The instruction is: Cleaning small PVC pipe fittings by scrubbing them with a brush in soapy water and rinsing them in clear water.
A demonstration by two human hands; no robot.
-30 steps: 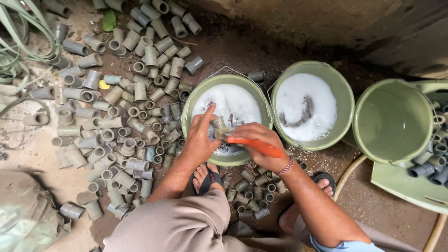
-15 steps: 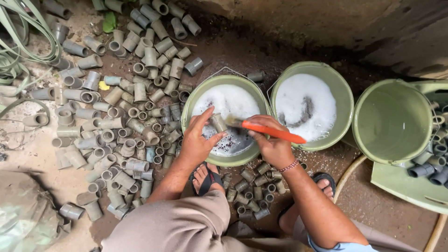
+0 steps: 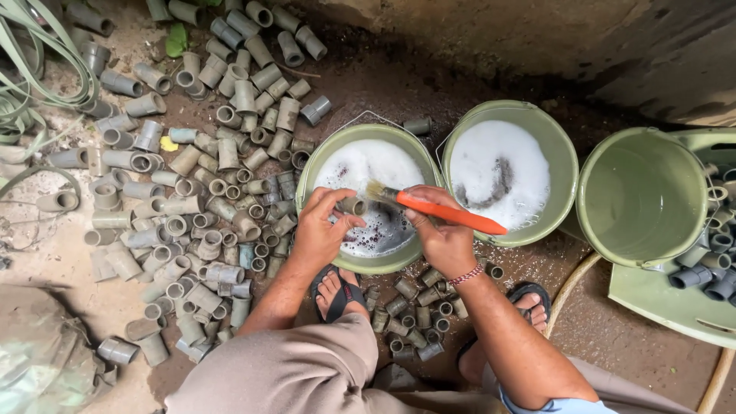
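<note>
— Which colour has the long plastic brush handle (image 3: 451, 214)?
— Bright orange, above the round olive-green plastic bucket (image 3: 322, 165) with white foam. Left of that bucket, the short pipe fittings (image 3: 192, 199) are grey.

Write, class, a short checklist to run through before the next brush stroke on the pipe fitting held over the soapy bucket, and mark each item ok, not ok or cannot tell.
1. Fitting gripped: the left hand pinches the grey pipe fitting at its fingertips. Ok.
2. Brush held: the right hand grasps the orange-handled brush, bristles pointing at the fitting. Ok.
3. Work over the wash: both are above the foamy left bucket, so drips fall in. Ok.
4. Bristles touching the fitting: too close to separate. Cannot tell.
5. Fitting clean inside: bore not visible. Cannot tell.
6. Empty bucket within reach on the right, upright. Ok.
</note>
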